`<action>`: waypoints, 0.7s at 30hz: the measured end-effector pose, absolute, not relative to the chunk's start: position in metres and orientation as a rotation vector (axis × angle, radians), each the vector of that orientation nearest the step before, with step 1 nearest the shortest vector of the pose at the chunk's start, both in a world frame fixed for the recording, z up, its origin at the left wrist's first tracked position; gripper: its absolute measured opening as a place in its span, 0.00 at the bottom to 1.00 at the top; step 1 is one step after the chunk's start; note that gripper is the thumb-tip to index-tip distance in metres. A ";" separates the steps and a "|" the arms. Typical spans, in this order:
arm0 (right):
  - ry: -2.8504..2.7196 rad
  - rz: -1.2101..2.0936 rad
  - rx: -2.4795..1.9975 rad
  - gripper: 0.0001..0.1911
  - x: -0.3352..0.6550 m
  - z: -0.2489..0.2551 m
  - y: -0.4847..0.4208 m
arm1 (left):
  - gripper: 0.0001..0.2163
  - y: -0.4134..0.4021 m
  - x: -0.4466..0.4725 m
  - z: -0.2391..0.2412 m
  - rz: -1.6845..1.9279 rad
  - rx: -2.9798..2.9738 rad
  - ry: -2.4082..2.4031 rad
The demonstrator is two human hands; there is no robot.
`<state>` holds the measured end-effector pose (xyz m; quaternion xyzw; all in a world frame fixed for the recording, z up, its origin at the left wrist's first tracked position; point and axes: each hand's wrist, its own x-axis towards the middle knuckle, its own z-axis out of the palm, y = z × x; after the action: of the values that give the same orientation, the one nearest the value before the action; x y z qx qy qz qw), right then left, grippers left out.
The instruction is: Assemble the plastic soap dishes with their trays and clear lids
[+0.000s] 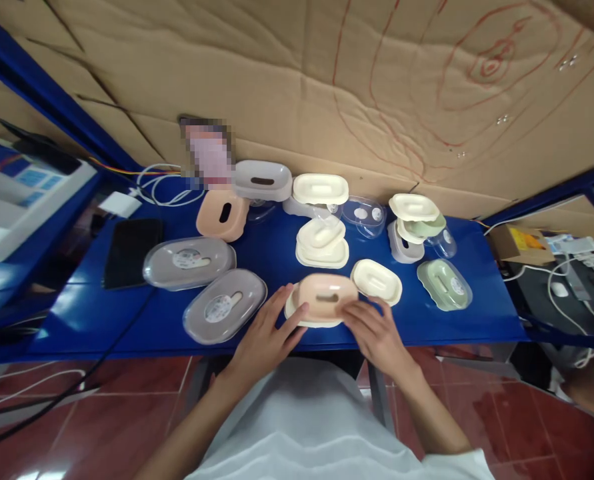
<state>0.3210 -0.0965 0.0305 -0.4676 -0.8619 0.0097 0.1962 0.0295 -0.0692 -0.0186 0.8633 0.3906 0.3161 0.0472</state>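
In front of me at the table's near edge is a peach oval plastic box (325,288) with a slot in its top face. It sits over a cream oval tray (321,324), whose rim shows beneath it. My left hand (269,327) grips the left end, thumb on the peach side and fingers by the cream rim. The right end is held by my right hand (377,331), its fingers bent against the peach side. Just beyond my right fingers lies another cream tray (377,283). A grey container under a clear lid (225,307) is beside my left hand.
The blue table (271,250) carries stacked cream trays (321,243), a peach slotted box (221,215), a grey slotted box (263,180) and a green container (445,285). A black tablet-like slab (133,253) lies left. Cardboard (277,80) walls the back; white cables (169,190) run there.
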 end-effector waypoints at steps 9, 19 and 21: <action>-2.480 0.076 -1.176 0.21 0.299 0.018 -0.085 | 0.29 -0.067 0.030 -0.021 0.891 2.516 1.220; -2.568 0.171 -1.239 0.21 0.296 0.013 -0.076 | 0.27 -0.066 0.035 -0.025 0.924 2.406 1.232; -2.532 0.202 -1.251 0.19 0.297 0.023 -0.057 | 0.27 -0.066 0.035 -0.023 0.938 2.402 1.220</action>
<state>0.2966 -0.0573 0.0232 -0.4367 -0.8834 0.0703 0.1546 0.0348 -0.0661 -0.0228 0.8333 0.4231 0.3255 0.1440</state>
